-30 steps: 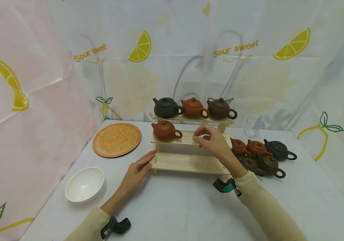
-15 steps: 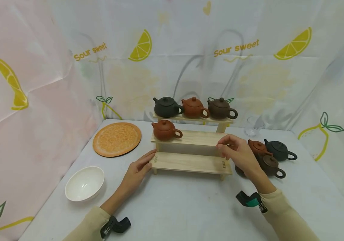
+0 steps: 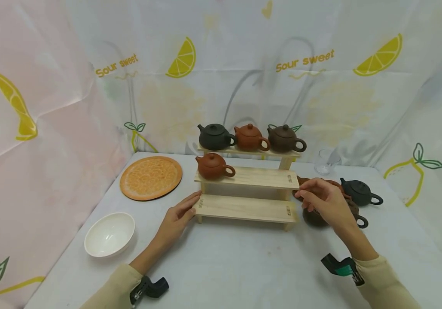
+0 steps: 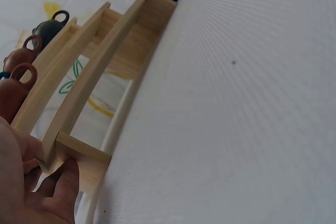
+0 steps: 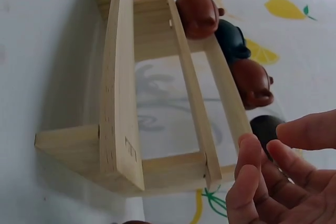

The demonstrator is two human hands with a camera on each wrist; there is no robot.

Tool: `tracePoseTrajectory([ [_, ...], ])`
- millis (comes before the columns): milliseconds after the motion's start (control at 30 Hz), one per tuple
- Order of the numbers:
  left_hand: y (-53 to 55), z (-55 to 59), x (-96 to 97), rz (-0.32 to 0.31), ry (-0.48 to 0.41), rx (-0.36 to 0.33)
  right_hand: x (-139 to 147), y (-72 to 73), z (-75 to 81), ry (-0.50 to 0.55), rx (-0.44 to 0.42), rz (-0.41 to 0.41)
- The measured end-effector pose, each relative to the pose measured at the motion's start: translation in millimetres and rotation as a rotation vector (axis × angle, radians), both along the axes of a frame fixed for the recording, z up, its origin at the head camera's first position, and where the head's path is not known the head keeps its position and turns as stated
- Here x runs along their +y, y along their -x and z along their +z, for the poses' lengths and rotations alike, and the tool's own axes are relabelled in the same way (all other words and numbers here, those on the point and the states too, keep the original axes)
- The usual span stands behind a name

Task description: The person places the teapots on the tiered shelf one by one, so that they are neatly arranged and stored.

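A three-tier wooden display stand (image 3: 244, 208) stands on the table with three teapots along its top board: a black one (image 3: 216, 137), a reddish one (image 3: 249, 138) and a dark brown one (image 3: 285, 139). Another reddish teapot (image 3: 212, 166) sits at the left of the middle board. My left hand (image 3: 176, 217) holds the stand's left end; in the left wrist view its fingertips (image 4: 67, 174) grip around the lower board's corner. My right hand (image 3: 327, 201), fingers loosely bent and holding nothing, hovers beside the stand's right end. It partly hides several teapots grouped there, including a black one (image 3: 361, 192).
A white bowl (image 3: 109, 235) and a round orange-patterned mat (image 3: 151, 178) lie left of the stand. At the back right stands a clear glass (image 3: 327, 162). A printed curtain (image 3: 240, 51) closes off the table's far side.
My right hand has moved right and a little down, from over the middle board to the teapots at the right. My left hand has stayed at the stand's left end.
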State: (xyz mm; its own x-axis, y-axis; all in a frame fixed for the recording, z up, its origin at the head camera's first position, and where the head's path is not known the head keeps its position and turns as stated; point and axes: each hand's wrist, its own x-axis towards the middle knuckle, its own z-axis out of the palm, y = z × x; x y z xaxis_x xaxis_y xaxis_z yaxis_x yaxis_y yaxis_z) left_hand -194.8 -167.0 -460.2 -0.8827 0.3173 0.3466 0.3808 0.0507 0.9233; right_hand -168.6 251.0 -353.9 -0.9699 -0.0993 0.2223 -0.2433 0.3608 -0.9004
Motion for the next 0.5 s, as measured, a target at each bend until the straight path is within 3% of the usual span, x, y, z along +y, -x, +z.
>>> tracePoseTrajectory([
  [500,0.0,1.5,-0.1,0.011,0.019,0.019,54,-16.6,-13.8,-0.080,0.052,-0.165],
])
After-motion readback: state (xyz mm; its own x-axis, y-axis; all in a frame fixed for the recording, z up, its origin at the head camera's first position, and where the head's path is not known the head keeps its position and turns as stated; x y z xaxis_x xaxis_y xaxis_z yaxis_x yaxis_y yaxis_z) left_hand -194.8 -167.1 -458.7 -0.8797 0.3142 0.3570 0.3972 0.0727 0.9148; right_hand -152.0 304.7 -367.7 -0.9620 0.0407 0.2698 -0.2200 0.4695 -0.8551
